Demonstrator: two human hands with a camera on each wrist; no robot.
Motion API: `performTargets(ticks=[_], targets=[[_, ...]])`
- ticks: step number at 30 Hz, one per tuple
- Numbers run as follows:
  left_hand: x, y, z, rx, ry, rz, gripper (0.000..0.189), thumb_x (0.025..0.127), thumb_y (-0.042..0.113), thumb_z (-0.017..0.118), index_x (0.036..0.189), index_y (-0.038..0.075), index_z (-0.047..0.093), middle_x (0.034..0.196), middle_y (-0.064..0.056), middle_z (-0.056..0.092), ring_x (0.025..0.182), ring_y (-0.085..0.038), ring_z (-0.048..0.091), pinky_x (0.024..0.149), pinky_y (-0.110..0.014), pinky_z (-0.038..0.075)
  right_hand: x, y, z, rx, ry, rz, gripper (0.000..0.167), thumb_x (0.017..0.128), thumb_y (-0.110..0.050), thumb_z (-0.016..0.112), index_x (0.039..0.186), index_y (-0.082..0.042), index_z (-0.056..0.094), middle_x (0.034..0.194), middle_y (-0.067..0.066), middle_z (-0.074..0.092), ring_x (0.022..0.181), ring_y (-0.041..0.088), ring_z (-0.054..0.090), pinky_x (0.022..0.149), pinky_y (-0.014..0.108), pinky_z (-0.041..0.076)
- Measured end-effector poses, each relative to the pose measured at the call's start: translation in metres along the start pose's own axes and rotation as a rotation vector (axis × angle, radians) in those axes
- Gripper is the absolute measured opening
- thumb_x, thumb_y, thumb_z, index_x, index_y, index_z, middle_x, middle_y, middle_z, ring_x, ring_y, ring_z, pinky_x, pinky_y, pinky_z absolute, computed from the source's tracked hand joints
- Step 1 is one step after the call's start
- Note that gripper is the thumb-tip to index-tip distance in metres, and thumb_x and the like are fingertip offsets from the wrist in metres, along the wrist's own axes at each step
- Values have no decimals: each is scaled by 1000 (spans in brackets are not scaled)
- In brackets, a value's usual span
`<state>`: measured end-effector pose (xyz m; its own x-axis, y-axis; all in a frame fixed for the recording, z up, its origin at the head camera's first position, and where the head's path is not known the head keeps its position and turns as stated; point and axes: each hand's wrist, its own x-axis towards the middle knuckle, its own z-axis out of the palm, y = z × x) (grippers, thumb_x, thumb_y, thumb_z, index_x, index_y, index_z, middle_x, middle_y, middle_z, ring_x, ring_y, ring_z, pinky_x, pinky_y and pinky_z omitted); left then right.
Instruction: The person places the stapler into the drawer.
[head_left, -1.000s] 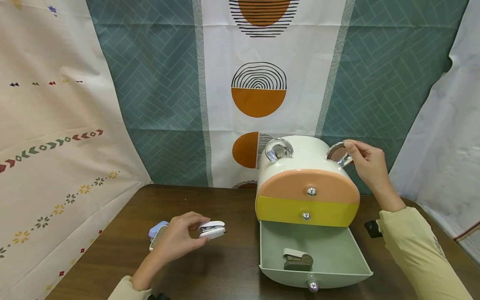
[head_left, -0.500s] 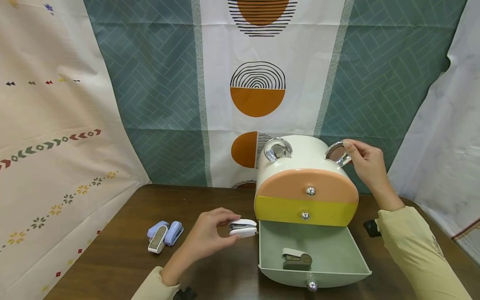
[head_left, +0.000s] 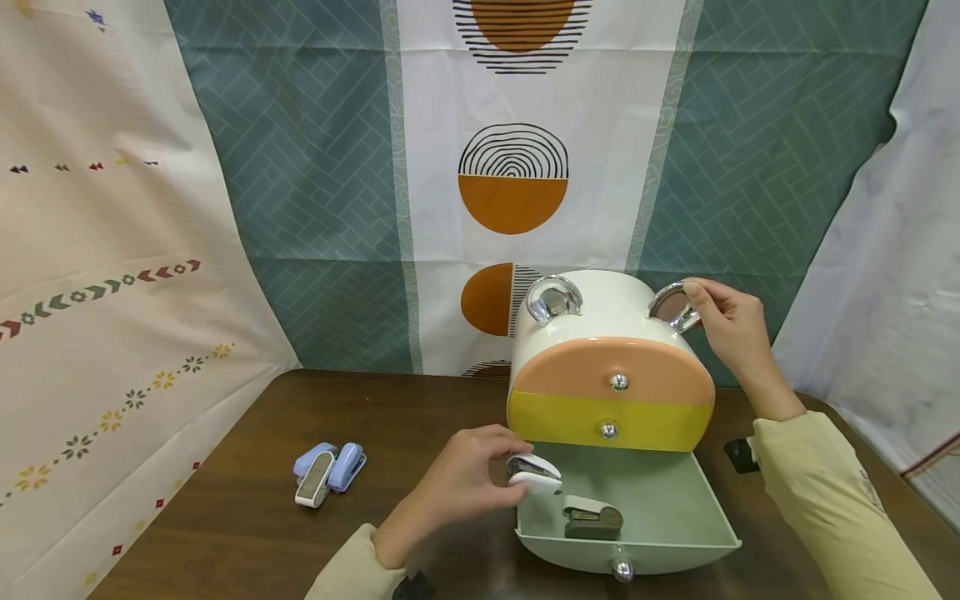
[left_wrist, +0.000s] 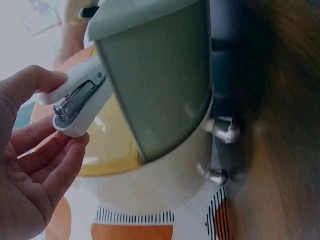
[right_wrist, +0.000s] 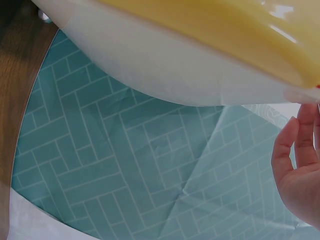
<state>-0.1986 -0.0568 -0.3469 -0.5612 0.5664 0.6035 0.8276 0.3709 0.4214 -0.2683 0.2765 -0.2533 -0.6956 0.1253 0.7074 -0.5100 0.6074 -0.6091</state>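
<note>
My left hand [head_left: 472, 473] pinches a small white stapler [head_left: 534, 472] between thumb and fingers, over the left wall of the pulled-out green drawer [head_left: 667, 492]. In the left wrist view the white stapler [left_wrist: 80, 97] shows its metal inside, beside the drawer's wall. A dark green stapler with a pale top [head_left: 592, 518] sits in that drawer near its front. My right hand [head_left: 735, 325] pinches the right silver ring-shaped ear [head_left: 678, 315] on top of the rounded cabinet [head_left: 607, 300]. In the right wrist view, the right hand [right_wrist: 302, 170] reaches up at the cabinet's edge.
A blue stapler [head_left: 347, 467], a white-and-grey stapler [head_left: 315, 479] and another blue one [head_left: 307, 458] lie grouped on the brown table [head_left: 247, 533] at left. The orange drawer [head_left: 577, 367] and yellow drawer [head_left: 555, 417] are closed. A patterned cloth [head_left: 337, 208] hangs behind.
My left hand has carried the white stapler rightward from the table to over the green drawer, uncovering the staplers at left. The right hand keeps hold of the silver ear.
</note>
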Motion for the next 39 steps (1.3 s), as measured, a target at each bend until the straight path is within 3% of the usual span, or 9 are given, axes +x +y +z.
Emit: performTargets(ticks=[4, 8, 14, 23, 29, 34, 39], targets=[[5, 5, 8, 88, -79, 5, 29, 67, 18, 75, 93, 7, 70, 90, 3, 66, 81, -5, 59, 73, -17, 46, 0, 0, 0, -4, 0, 2, 33, 91, -18, 54, 106, 10, 61, 67, -28, 52, 58, -6, 49, 55, 7, 41], [9, 9, 16, 187, -199, -8, 28, 70, 22, 72, 95, 10, 71, 93, 5, 66, 87, -6, 60, 77, -17, 44, 0, 0, -1, -11, -4, 8, 33, 91, -18, 54, 107, 10, 61, 65, -27, 51, 58, -5, 49, 56, 7, 41], [15, 11, 29, 322, -346, -18, 28, 71, 27, 69, 97, 15, 71, 96, 9, 65, 87, -3, 60, 70, -16, 46, 0, 0, 0, -13, -6, 13, 33, 92, -19, 53, 107, 10, 61, 64, -26, 51, 58, -6, 49, 56, 7, 41], [21, 16, 44, 474, -386, 46, 28, 69, 32, 73, 95, 22, 72, 89, 14, 65, 79, -1, 59, 59, -15, 43, 0, 1, 1, -2, -3, 8, 34, 92, -19, 53, 107, 11, 60, 67, -29, 52, 59, -7, 49, 56, 7, 42], [25, 18, 53, 472, -408, 32, 26, 69, 31, 75, 93, 23, 72, 83, 15, 64, 69, 2, 54, 52, -14, 37, 0, 2, 0, -10, -6, 11, 34, 92, -19, 53, 107, 10, 61, 66, -27, 52, 58, -6, 49, 56, 7, 41], [27, 16, 62, 460, -426, 44, 13, 66, 26, 76, 75, 23, 68, 66, 16, 53, 55, 2, 40, 46, -15, 29, -1, 1, 1, -7, -2, 15, 34, 92, -19, 53, 107, 10, 61, 65, -27, 51, 58, -7, 49, 56, 6, 41], [31, 17, 70, 428, -482, 2, 21, 64, 22, 78, 63, 22, 57, 59, 14, 46, 53, -1, 38, 46, -17, 29, 0, 1, 0, -16, -7, 18, 34, 92, -20, 53, 107, 10, 61, 65, -28, 52, 58, -7, 49, 56, 6, 41]])
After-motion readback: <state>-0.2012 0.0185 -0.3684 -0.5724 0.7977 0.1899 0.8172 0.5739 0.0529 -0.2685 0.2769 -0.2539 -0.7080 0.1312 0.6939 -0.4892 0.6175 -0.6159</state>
